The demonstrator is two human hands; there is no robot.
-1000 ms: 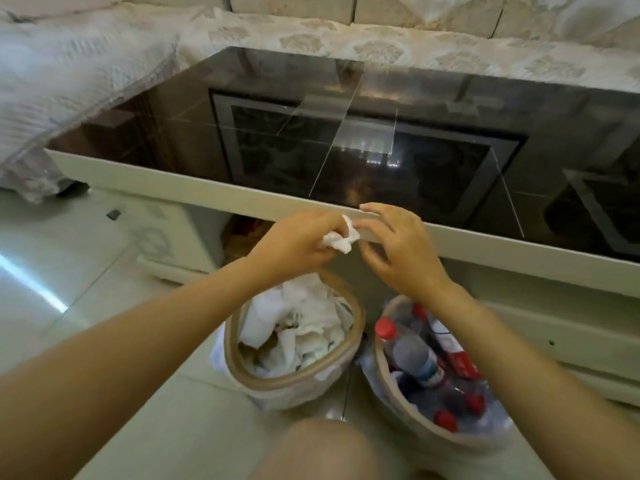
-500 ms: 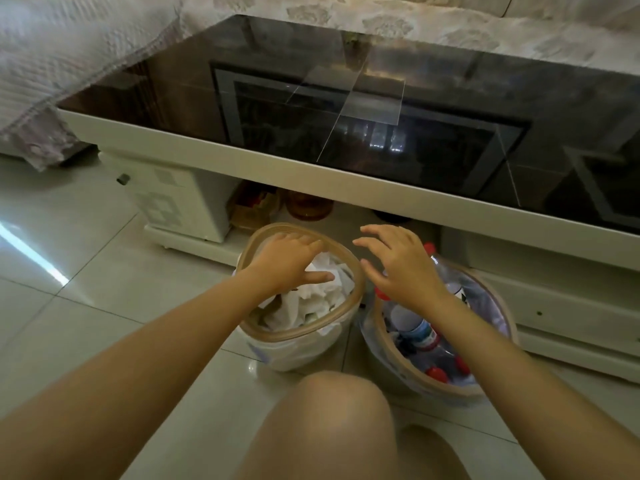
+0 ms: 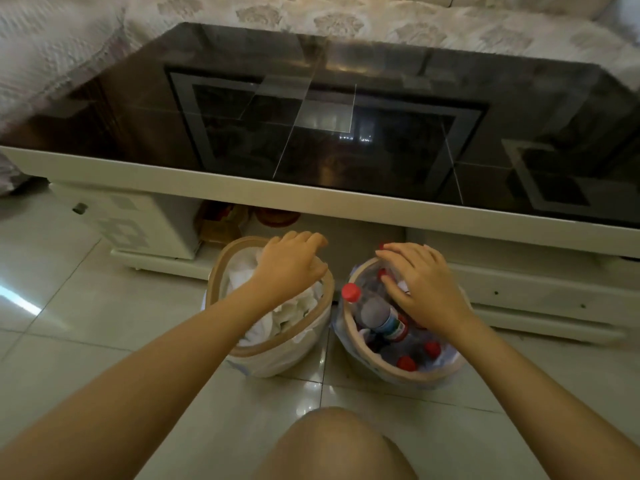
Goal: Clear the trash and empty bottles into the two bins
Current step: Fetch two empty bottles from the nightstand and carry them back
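Note:
Two tan-rimmed bins lined with plastic bags stand side by side on the floor, just in front of the table. The left bin [image 3: 215,271] is filled with crumpled white tissues [image 3: 277,317]. The right bin [image 3: 388,367] holds several clear bottles with red caps [image 3: 377,313]. My left hand [image 3: 291,266] curls over the far rim of the left bin, thumb and fingers on either side. My right hand [image 3: 420,287] lies over the far rim of the right bin, with its thumb inside among the bottles.
A low table with a dark glass top and white edge [image 3: 346,199] stretches across the view just beyond the bins. Boxes and a jar [image 3: 221,223] sit on its lower shelf. A patterned sofa cover [image 3: 381,22] lies behind it. My knee [image 3: 332,445] is in front, above glossy tiles.
My left hand carried a white tissue down into the left bin and let it go. Both hands have since moved forward onto the bins' far rims.

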